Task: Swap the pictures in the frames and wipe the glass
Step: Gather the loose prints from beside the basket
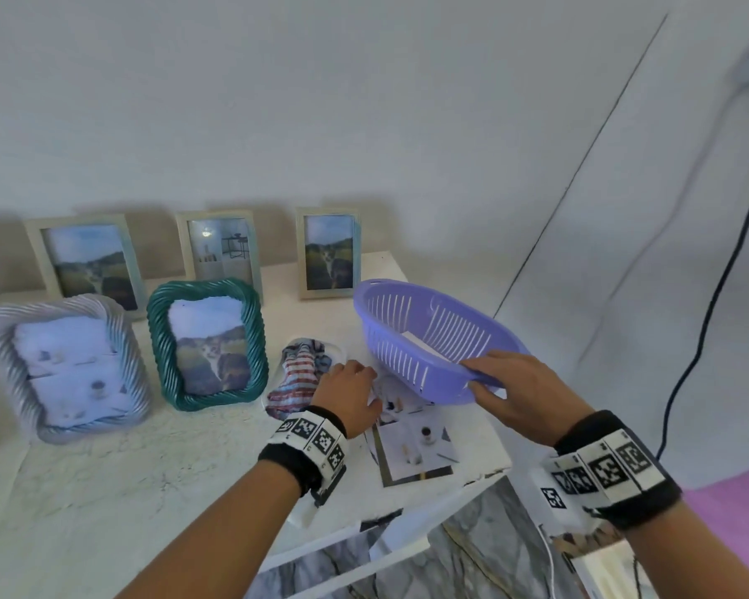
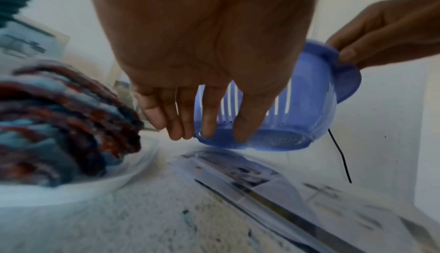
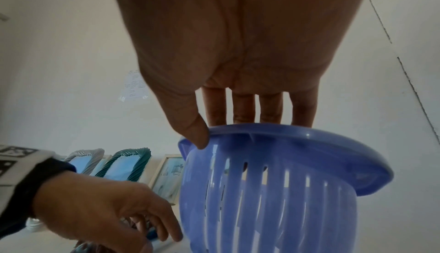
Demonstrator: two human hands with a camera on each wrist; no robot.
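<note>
White speckled tabletop (image 1: 104, 490) against a pale wall (image 1: 364, 101), seen from above; grey marbled floor (image 1: 472, 546) shows past its near edge. Nearest lie loose printed pictures (image 1: 416, 447), flat on the surface. Above them the right hand (image 1: 519, 395) grips the rim of a lilac slotted plastic basket (image 1: 429, 335), thumb under the lip and fingers over it, holding the basket tilted and lifted off the prints. The left hand (image 1: 349, 393) hovers palm-down with relaxed, nearly straight fingers beside the basket's base, holding nothing. Just left, a red-and-blue striped cloth (image 1: 299, 373) rests in a white dish (image 1: 338, 350). Further left stand a teal rope-edged picture frame (image 1: 206, 343) and a grey rope-edged picture frame (image 1: 68, 367). Three plain pale wooden frames (image 1: 327, 252) lean at the wall.
</note>
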